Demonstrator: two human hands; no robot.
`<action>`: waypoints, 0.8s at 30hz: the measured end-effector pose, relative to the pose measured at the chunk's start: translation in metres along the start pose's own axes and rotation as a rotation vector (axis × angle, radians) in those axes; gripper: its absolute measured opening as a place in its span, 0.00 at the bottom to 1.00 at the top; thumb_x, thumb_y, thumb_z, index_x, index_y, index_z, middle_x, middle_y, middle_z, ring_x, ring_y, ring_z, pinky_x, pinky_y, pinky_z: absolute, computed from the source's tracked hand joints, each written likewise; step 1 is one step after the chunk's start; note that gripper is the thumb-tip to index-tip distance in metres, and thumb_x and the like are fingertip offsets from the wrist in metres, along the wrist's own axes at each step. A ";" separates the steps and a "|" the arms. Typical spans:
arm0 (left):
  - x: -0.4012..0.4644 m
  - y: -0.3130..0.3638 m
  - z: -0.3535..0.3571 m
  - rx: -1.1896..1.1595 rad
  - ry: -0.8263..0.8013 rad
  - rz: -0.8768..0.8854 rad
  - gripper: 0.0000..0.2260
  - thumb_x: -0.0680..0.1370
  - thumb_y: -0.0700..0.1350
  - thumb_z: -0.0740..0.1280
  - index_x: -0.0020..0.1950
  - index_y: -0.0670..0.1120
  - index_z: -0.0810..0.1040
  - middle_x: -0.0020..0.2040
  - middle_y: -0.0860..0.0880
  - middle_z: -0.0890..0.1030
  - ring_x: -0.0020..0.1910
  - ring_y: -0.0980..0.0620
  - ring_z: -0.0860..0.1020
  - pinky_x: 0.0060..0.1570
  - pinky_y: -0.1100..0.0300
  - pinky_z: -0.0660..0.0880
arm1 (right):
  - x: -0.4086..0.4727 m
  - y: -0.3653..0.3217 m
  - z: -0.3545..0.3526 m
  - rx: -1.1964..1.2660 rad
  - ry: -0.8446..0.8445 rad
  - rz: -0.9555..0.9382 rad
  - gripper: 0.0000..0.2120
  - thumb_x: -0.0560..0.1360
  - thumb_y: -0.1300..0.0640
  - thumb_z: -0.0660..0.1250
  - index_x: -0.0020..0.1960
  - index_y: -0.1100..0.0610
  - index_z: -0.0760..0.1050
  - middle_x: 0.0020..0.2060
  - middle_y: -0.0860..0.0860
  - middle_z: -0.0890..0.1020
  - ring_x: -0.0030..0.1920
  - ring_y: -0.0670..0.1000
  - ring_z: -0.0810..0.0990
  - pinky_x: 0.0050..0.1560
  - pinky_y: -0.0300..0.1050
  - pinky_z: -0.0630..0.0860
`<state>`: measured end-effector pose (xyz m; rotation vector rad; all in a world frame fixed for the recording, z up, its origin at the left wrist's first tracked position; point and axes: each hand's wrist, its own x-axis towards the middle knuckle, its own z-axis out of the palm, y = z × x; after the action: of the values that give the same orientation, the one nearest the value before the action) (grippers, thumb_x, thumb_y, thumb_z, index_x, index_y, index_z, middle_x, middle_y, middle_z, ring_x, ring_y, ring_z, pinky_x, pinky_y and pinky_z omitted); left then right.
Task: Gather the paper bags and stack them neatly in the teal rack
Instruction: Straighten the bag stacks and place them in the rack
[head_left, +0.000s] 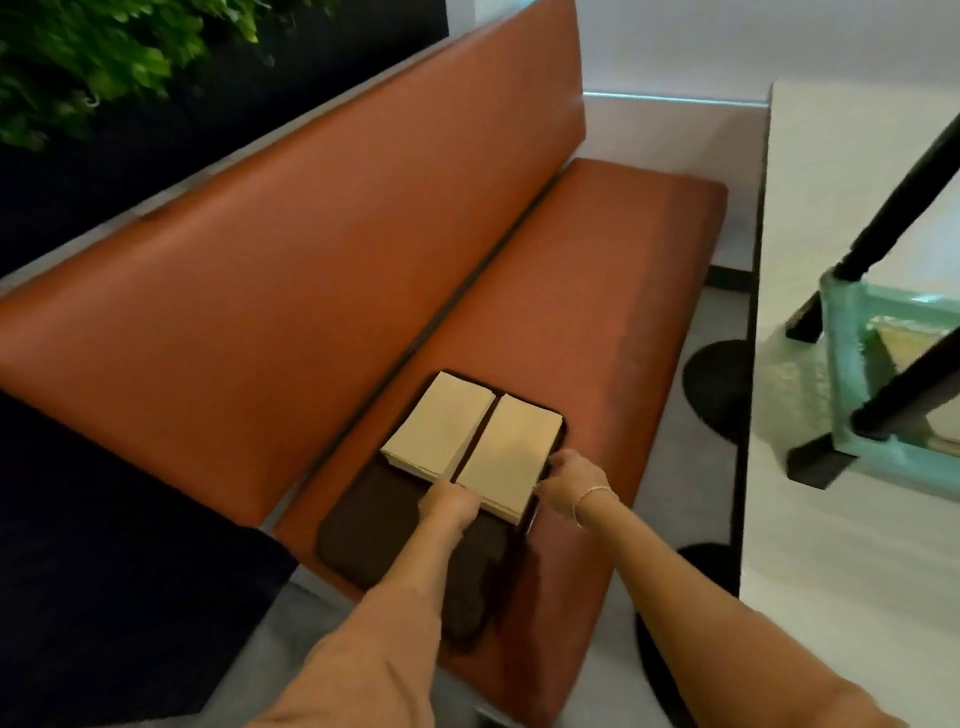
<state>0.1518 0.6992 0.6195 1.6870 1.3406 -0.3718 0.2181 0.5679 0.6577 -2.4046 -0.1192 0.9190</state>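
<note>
Our left hand (451, 501) is down at the near edge of the paper bags (470, 444), fingers tucked into the gap between the two stacks, though we can't tell for sure whether it's pinching a stack or just pressing on it. Our right hand (571, 480) sits at the near right corner of the same bags with its fingers curled in at the edge of the right stack, so it looks like a grip, but it's too blurry to swear by. The bags lie flat in two tidy side-by-side piles on a dark tray (374, 514) that rests on the orange bench seat (597, 322). They're pale tan, crisp-edged and squared up, each pile a fair few bags thick. As for progress, we'd say we're right at the start of a load: both piles are on the tray, nothing lifted. The teal rack (883, 374) is well off to the right of the bags, up on the white table (810, 218), and there seems to be something pale inside it, maybe bags, hard to say. Left to do: lift these, carry them over, square them in.
</note>
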 end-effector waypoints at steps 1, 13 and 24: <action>0.012 0.000 0.000 -0.067 -0.033 -0.049 0.22 0.78 0.43 0.64 0.71 0.41 0.65 0.65 0.42 0.72 0.59 0.44 0.75 0.53 0.56 0.77 | 0.013 -0.003 0.008 -0.036 -0.024 -0.003 0.26 0.75 0.56 0.66 0.71 0.56 0.64 0.63 0.55 0.74 0.60 0.55 0.76 0.55 0.42 0.74; 0.104 -0.020 0.041 -0.587 -0.187 -0.328 0.24 0.76 0.42 0.68 0.70 0.39 0.66 0.67 0.37 0.71 0.63 0.42 0.73 0.55 0.55 0.74 | 0.114 0.022 0.107 -0.495 -0.270 -0.132 0.22 0.75 0.56 0.65 0.67 0.57 0.64 0.65 0.54 0.68 0.64 0.56 0.69 0.63 0.46 0.70; 0.113 0.003 0.079 -0.687 0.066 -0.428 0.35 0.65 0.51 0.78 0.65 0.38 0.69 0.61 0.39 0.75 0.60 0.39 0.75 0.56 0.48 0.74 | 0.144 0.021 0.109 -0.921 -0.416 -0.293 0.17 0.77 0.61 0.57 0.65 0.60 0.70 0.60 0.57 0.74 0.63 0.57 0.68 0.64 0.52 0.67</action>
<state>0.2188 0.7049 0.4993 0.8510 1.6403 -0.0707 0.2553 0.6401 0.4953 -2.7925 -1.2530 1.4097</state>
